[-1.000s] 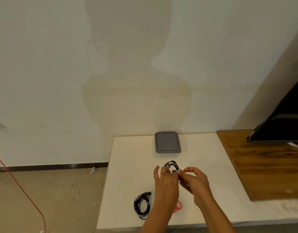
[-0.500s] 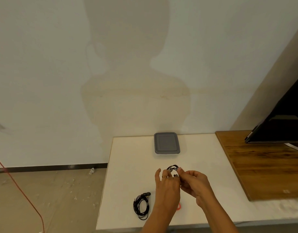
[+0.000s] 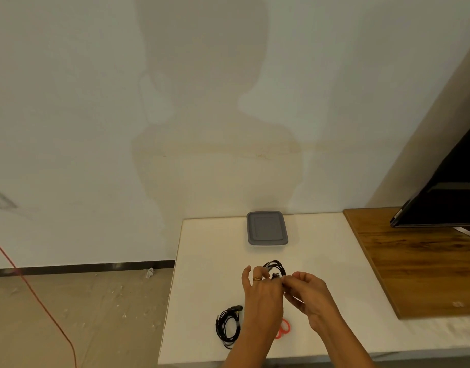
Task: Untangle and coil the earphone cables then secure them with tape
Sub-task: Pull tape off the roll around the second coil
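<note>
Cable coil (image 3: pixel 275 265) juts away toward the wall (image 3: pixel 95 115), pinched in left hand (image 3: pixel 263 297) and right hand (image 3: pixel 309 296) grips.

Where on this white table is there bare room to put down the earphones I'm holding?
Bare white table lies between the grey box and the wooden board, and between that box and the table's left edge. The front is crowded: coiled earphones, red scissors, and the left hand and right hand gripping the held earphones.

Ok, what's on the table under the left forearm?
Red loops, possibly scissor handles, poke out on the white table; the left forearm covers the rest, so I cannot tell what it is.
</note>
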Action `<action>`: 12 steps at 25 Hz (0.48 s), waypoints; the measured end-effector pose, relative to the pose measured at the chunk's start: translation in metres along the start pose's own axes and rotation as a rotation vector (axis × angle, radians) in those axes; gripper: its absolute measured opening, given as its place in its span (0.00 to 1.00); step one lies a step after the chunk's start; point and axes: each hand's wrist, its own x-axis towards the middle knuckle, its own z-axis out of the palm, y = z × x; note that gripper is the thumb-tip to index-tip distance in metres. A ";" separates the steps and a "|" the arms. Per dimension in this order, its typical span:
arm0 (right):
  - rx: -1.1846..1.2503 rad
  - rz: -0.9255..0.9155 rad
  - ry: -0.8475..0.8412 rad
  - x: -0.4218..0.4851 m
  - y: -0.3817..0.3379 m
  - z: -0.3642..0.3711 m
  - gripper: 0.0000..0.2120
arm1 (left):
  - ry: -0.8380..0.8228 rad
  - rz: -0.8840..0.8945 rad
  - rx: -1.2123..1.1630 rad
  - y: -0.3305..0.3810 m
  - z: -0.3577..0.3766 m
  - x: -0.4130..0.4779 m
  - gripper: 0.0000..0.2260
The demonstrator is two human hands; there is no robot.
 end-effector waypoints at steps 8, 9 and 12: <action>-0.162 -0.067 0.094 -0.002 0.011 0.017 0.10 | 0.019 -0.009 0.071 0.010 -0.003 -0.005 0.19; -0.183 -0.047 0.091 -0.002 0.011 0.018 0.08 | 0.012 -0.028 0.060 0.010 -0.001 -0.006 0.19; -0.216 0.033 0.059 -0.001 0.013 0.018 0.16 | -0.017 -0.073 0.028 0.007 0.011 -0.008 0.18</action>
